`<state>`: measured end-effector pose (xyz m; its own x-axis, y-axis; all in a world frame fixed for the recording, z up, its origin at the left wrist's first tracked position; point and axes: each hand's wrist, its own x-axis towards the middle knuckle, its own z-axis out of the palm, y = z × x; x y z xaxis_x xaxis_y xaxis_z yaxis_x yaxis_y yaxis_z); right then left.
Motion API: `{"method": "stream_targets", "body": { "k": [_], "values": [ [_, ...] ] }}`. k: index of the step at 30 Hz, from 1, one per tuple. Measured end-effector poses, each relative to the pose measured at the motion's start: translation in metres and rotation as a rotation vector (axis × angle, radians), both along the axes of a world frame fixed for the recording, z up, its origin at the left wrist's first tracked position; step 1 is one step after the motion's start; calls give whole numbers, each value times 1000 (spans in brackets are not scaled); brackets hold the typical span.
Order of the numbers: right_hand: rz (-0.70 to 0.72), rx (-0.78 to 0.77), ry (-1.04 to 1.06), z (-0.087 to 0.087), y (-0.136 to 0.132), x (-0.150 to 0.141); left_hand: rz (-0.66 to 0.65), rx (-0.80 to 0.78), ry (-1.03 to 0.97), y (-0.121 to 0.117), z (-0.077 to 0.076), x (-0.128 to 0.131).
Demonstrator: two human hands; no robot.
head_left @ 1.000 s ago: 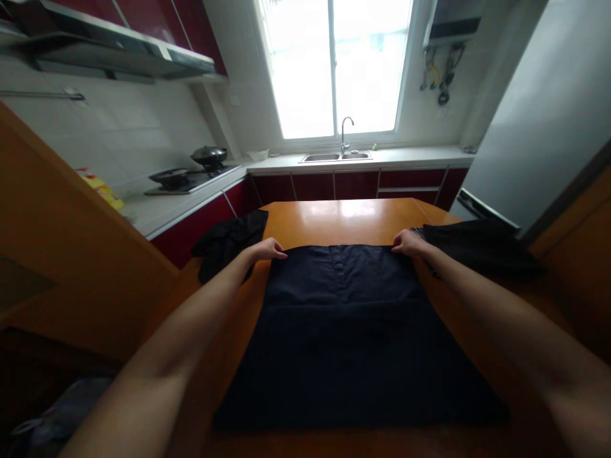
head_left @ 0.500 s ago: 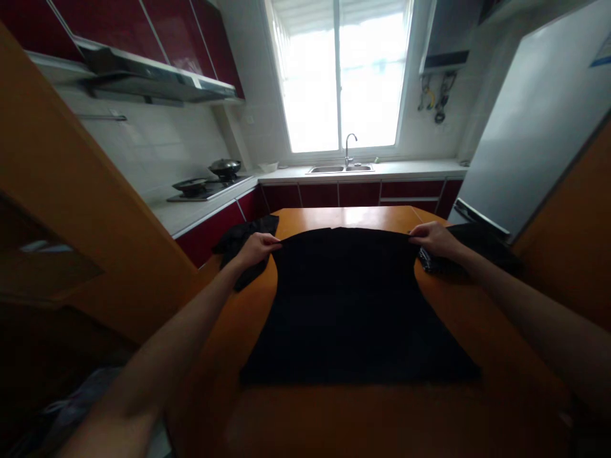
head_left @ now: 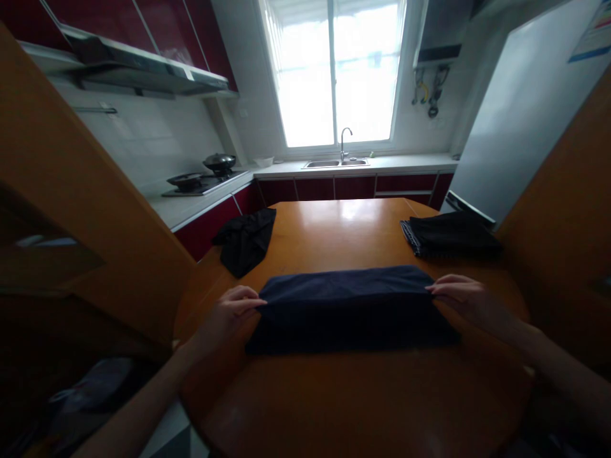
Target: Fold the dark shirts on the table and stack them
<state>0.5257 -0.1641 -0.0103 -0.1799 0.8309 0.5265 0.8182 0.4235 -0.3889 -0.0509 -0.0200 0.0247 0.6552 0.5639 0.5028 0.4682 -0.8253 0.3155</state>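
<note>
The dark blue cloth [head_left: 348,305], stretched out long a moment ago, now makes a shorter, doubled-over band low on the bench [head_left: 334,238]. Its edge has come nearer the person, pinched at its ends by the left hand's fingers [head_left: 248,301] and the right hand's fingers [head_left: 443,287]. The black cloth [head_left: 248,238] and folded dark stack [head_left: 451,234], partly covered before, show more fully.

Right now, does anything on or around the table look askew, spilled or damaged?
Only the black cloth on the left of the table looks untidy: it lies crumpled, unlike the folded stack on the right. No spill or damage shows.
</note>
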Motion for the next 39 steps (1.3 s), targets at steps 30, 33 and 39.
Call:
{"method": "stream_targets", "body": {
  "k": [30,33,39],
  "values": [
    [162,197,-205,10,12,-60,-255,204,77,-11,7,77],
    [113,183,-143,16,14,-50,-126,72,-57,-12,16,79],
    [161,106,-294,8,4,-39,-153,78,149,-24,3,70]
  ]
}}
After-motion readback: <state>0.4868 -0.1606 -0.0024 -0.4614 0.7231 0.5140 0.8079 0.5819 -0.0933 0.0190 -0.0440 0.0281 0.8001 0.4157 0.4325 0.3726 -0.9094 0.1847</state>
